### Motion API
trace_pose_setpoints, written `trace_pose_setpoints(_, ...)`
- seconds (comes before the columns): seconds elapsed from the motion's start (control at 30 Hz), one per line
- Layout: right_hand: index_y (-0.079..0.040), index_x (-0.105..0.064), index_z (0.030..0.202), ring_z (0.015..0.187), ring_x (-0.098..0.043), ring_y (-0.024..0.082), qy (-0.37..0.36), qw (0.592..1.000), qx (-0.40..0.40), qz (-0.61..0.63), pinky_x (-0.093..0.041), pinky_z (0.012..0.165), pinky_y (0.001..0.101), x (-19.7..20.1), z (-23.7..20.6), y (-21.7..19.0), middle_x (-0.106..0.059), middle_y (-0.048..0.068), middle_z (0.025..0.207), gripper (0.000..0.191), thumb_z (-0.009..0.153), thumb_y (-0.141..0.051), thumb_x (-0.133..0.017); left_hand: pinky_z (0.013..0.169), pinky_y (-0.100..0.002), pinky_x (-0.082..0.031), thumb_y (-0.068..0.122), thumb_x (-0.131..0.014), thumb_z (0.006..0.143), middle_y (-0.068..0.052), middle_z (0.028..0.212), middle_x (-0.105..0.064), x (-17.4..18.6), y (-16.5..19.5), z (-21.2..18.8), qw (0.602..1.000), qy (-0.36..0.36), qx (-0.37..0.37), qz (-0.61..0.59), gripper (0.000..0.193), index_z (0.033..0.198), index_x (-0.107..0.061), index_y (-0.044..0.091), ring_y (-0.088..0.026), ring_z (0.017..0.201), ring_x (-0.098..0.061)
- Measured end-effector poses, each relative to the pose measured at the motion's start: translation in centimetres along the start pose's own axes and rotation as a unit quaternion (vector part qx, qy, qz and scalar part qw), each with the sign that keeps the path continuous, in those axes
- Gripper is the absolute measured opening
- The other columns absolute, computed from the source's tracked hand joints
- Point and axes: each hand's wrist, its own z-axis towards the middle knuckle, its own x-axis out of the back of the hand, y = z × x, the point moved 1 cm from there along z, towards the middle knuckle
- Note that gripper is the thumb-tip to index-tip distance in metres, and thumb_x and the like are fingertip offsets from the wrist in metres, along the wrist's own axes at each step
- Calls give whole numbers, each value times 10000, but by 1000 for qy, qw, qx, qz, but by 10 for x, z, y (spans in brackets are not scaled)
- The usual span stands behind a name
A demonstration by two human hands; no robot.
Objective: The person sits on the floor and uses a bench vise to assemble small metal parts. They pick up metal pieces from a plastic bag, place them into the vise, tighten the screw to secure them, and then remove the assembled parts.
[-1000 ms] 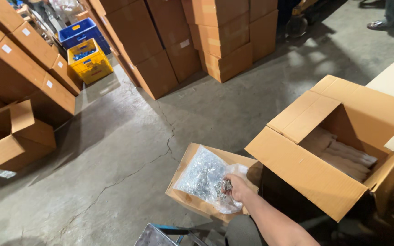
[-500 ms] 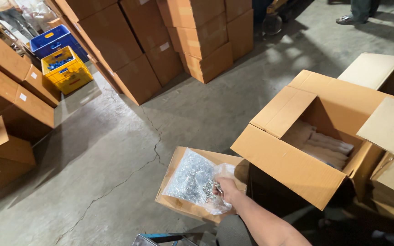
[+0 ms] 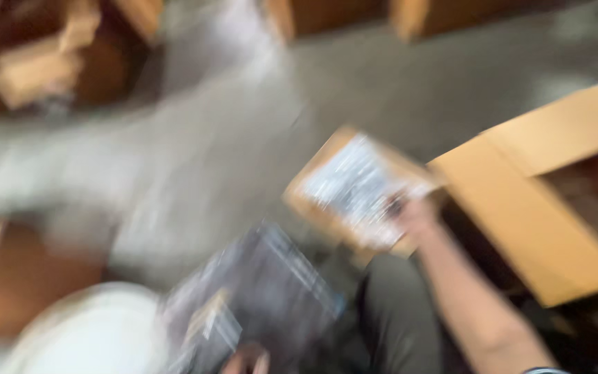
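The view is badly blurred by motion. My right hand (image 3: 413,216) reaches into a small open cardboard box (image 3: 313,208) on the floor, with its fingers on a clear plastic bag of small parts (image 3: 354,185) that lies in the box. Only a bit of my left hand (image 3: 247,360) shows at the bottom edge. It is right under a dark flat object (image 3: 257,298) with something shiny on it, and the blur hides whether it grips that object.
A large open cardboard box (image 3: 520,208) stands to the right of the small one. Stacked cartons (image 3: 29,62) blur at top left over the grey concrete floor (image 3: 195,152). A white round shape (image 3: 91,336) sits at bottom left and a brown surface (image 3: 8,277) at the left edge.
The camera has swung down and to the left, so the boxes shifted right in view. The dark object, the white shape and my left hand have come into view. My right hand stays on the bag.
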Motion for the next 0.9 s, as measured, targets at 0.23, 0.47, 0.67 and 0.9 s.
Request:
trace_pose_setpoints(0.23,-34,-520,915,802,-574,240,-179,982,-62,4,-531,751,352,-36,-25,43,-572,121,853,307,1184,-165,-448,635,-280,-537,175,-759,875,-65,794,-696,21,-41,-24,993,-18,-37,-112,219,980,-682,-1,-132,679,-660)
trace_pose_setpoints(0.47,-83,-589,1014,861,-592,247,-257,918,-189,-236,-485,729,397,-75,-56,168,-617,78,944,302,1194,-312,-509,751,-312,-586,275,-776,919,-100,922,-747,33,-31,-30,995,12,-98,-9,234,1014,-747,63,-181,814,-723)
trace_pose_setpoints(0.67,14,-605,1143,979,-661,291,-305,860,-129,-388,-537,901,472,-97,-52,235,-663,162,1060,264,1098,-242,-559,735,-226,-558,334,-774,956,-39,899,-724,31,-51,-35,993,-9,-64,-96,330,1078,-718,32,-98,776,-682)
trace_pose_setpoints(0.9,-60,-747,1158,936,-733,218,-347,600,259,-672,-557,821,348,-104,-82,254,-767,110,1076,284,877,-93,-724,743,-256,-548,307,-782,965,-52,832,-710,30,-45,-33,993,-32,-21,-116,299,1047,-725,25,-118,733,-657)
